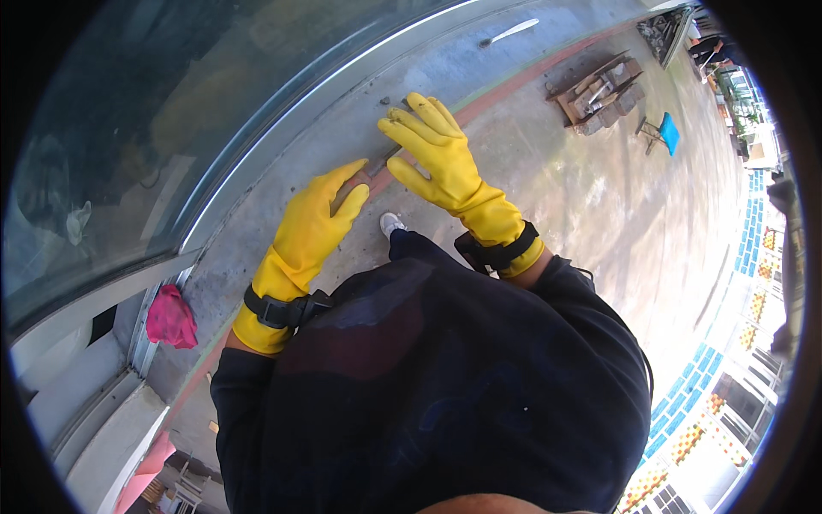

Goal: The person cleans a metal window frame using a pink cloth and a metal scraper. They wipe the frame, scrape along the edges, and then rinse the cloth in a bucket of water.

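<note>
My left hand (311, 228), in a yellow rubber glove, is low over the grey concrete ledge (263, 186) under a window. Its thumb and fingers are apart around a reddish-brown piece (363, 178), mostly hidden; whether they grip it cannot be told. My right hand (437, 151), gloved the same way, spreads its fingers over the red-painted border of the ledge (478, 103). Dirt marks its fingertips. A dark narrow strip (387, 156) shows beside the right thumb, partly covered. Both wrists wear black straps.
A white-handled brush (510, 32) lies farther along the ledge. The window glass (160, 96) rises on the left, near a pink cloth (171, 318). Out on the concrete floor stand a wooden crate with bricks (594, 93) and a blue-topped folding stool (668, 133). Another person (713, 50) is far right.
</note>
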The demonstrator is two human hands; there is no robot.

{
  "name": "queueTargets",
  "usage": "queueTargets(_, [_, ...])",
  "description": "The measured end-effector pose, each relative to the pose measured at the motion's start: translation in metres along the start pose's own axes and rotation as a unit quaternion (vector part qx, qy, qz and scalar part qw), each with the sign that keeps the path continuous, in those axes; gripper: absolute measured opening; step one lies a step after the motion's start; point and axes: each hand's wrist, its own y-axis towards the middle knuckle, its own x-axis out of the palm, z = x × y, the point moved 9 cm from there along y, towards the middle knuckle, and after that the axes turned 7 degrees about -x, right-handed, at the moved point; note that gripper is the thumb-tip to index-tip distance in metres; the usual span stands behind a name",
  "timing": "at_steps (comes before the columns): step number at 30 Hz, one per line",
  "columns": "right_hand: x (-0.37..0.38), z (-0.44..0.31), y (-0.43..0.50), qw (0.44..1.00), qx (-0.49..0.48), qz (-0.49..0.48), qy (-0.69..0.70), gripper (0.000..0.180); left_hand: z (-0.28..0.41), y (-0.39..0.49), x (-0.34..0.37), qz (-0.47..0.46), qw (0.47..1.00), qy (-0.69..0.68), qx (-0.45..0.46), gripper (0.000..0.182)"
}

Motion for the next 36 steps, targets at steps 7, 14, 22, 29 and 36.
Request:
queueTargets(7, [-0.059, 0.057, -0.049, 0.935, 0.176, 0.107, -0.289, 0.040, -0.028, -0.029, -0.021, -0.005, 0.988, -0.101, -0.115, 0.041])
queueTargets(14, [0.052, -0.017, 0.034, 0.998, -0.036, 0.017, -0.057, 0.042, -0.064, -0.068, -0.062, 0.060, 0.962, -0.204, -0.172, 0.045])
queueTargets(22, [-0.056, 0.072, -0.039, 0.934, 0.162, 0.024, -0.319, 0.017, -0.072, -0.085, -0.073, 0.084, 0.956, -0.200, -0.196, 0.043])
queueTargets(29, [-0.101, 0.087, -0.081, 0.900, 0.269, 0.047, -0.341, 0.028, -0.045, -0.068, -0.079, 0.187, 0.973, 0.102, -0.087, 0.037])
queueTargets(36, [-0.021, 0.017, -0.024, 0.982, 0.107, 0.120, -0.102, 0.029, -0.009, -0.019, -0.037, 0.210, 0.957, 0.194, 0.048, 0.036])
